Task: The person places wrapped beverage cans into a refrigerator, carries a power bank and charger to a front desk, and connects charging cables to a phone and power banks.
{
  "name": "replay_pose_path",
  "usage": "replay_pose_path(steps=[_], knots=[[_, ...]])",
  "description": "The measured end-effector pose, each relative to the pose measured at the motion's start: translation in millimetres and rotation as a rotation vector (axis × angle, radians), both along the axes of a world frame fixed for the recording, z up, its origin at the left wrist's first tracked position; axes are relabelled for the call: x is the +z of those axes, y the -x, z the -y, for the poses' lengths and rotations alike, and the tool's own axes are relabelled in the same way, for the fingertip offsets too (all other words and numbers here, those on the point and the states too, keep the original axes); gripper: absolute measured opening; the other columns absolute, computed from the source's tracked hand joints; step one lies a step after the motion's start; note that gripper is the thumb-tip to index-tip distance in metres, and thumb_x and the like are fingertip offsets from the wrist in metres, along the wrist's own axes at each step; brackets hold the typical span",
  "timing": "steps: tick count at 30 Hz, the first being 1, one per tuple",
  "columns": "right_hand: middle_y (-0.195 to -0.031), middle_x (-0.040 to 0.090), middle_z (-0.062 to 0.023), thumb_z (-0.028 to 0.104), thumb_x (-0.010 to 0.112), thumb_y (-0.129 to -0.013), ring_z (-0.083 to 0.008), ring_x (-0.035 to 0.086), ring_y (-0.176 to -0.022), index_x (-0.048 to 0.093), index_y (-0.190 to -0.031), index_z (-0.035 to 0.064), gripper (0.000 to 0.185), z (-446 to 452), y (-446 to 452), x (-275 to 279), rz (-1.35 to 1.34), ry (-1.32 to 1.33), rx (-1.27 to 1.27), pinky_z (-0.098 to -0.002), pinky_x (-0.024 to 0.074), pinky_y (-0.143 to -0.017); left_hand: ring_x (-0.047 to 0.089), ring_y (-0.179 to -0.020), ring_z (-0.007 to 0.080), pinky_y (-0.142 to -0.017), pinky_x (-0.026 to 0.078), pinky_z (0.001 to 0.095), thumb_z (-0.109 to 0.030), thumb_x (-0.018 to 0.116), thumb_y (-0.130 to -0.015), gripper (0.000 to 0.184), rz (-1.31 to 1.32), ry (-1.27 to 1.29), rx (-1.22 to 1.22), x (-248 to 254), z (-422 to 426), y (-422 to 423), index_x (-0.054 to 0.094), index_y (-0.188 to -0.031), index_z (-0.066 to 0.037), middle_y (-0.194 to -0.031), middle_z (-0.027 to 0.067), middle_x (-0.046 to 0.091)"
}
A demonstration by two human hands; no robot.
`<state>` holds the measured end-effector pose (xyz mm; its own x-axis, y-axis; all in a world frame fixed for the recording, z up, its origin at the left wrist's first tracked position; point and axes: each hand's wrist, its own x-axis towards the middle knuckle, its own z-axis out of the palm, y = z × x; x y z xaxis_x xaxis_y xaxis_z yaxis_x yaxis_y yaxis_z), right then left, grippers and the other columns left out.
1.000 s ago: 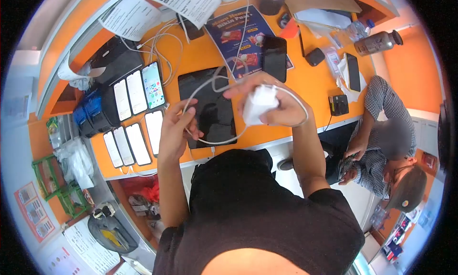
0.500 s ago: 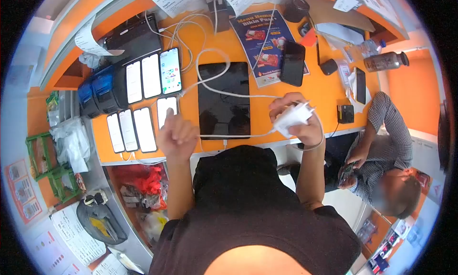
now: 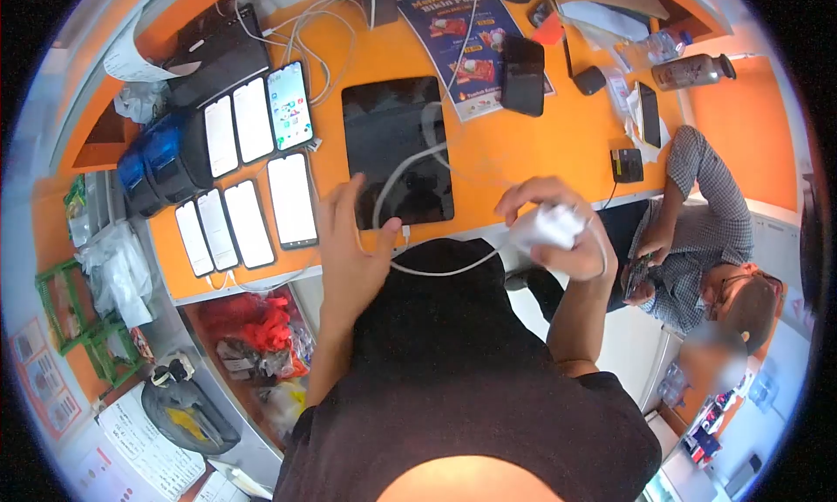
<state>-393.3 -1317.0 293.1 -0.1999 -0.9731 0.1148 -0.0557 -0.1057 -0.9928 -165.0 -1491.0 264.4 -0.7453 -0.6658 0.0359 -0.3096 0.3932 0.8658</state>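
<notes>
My right hand (image 3: 586, 251) is closed around a white charger (image 3: 553, 228), which looks blurred, and holds it over the desk's front edge. A white cable (image 3: 446, 272) runs from the charger to the left and loops up over a black tablet (image 3: 384, 123); part of the loop is smeared by motion. My left hand (image 3: 353, 262) is open, its thumb and forefinger apart, by the tablet's lower left corner; I cannot tell if it touches the tablet or cable. A phone with a white screen (image 3: 292, 200) lies just left of this hand.
Several lit phones (image 3: 255, 120) lie in rows on the orange desk (image 3: 493, 166). A menu poster (image 3: 453, 40) with a dark phone (image 3: 523, 77) on it is at the back. A person in a checked shirt (image 3: 719, 210) sits at right, holding a phone. A bottle (image 3: 693, 71) stands behind.
My left hand has left the phone with the white screen, moved right and opened beside the tablet. The cable loop has swung down across the tablet. The right hand still holds the charger.
</notes>
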Motion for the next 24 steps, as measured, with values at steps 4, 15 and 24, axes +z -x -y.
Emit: replay_pose_path(steps=[4,15,24], knots=[[-0.105,0.061,-0.0130,0.002,0.060,-0.060,-0.0322,0.059,-0.096,0.056,-0.112,0.0041,0.053,10.2,-24.5,25.3,-0.198,-0.015,0.343,-0.0399,0.0469,-0.084,0.058,-0.100,0.0336,-0.089,0.043,0.0392,-0.005,0.062,-0.082,0.043,-0.175,-0.019,-0.360,36.2,-20.7,24.6,0.052,-0.123,-0.001,-0.110,0.0158,0.059],[-0.089,0.064,-0.0094,0.005,0.069,-0.067,-0.0239,0.066,-0.081,0.038,-0.122,0.0034,0.063,-33.3,-13.2,2.6,-0.233,-0.340,0.059,-0.0315,0.0496,-0.070,0.059,-0.071,0.0187,-0.061,0.048,0.0322,-0.006,0.063,-0.083,0.009,-0.384,0.013,-0.090,61.5,12.4,5.3,0.064,-0.089,0.001,-0.077,0.0068,0.062],[-0.096,0.063,-0.0096,0.005,0.078,-0.067,-0.0193,0.064,-0.081,0.051,-0.110,0.0021,0.051,3.6,120.6,-26.9,0.273,0.053,-0.848,-0.0310,0.0532,-0.072,0.047,-0.087,0.0163,-0.082,0.038,0.0314,-0.006,0.058,-0.090,0.009,-1.243,-0.559,0.100,106.3,39.1,-55.4,0.052,-0.096,-0.006,-0.084,0.0017,0.051]])
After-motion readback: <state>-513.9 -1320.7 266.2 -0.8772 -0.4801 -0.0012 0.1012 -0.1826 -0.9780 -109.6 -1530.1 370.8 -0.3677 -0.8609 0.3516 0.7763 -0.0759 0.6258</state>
